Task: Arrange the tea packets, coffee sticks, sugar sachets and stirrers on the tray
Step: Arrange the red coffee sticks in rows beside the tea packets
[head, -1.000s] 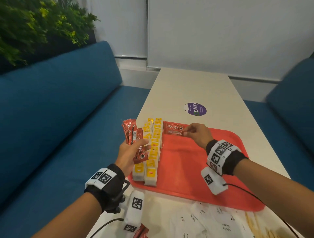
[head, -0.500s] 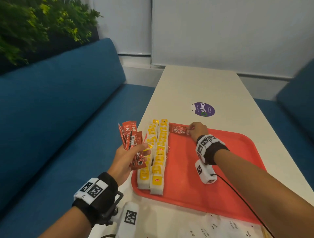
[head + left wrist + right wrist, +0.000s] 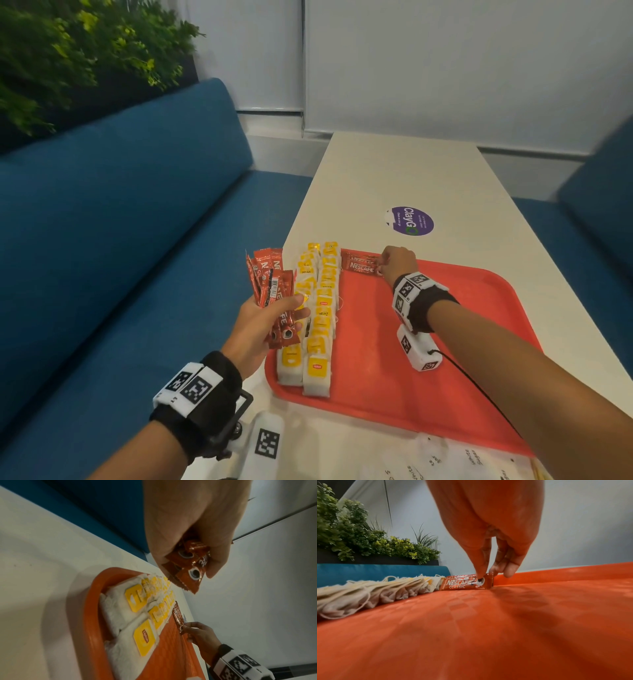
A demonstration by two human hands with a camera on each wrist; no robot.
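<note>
We see a red tray lying on a white table, with two rows of tea packets overlapping along its left side, each white bag topped by a yellow tag. At the tray's far edge, just beside the far end of the tea rows, lie the placed coffee sticks, red and marked Nescafe; how many are stacked there we cannot tell. Our right hand reaches over the tray to them, and its fingertips pinch the right end of the front stick against the tray floor. Our left hand hovers over the tray's left rim, fingers and thumb curled round a fanned bundle of coffee sticks that stands up out of the fist. At the near edge of the table, in front of the tray, lie white sugar sachets, partly cut off by the frame. A round purple sticker sits on the table beyond the tray. A blue sofa runs along the left, with green plants behind it.
</note>
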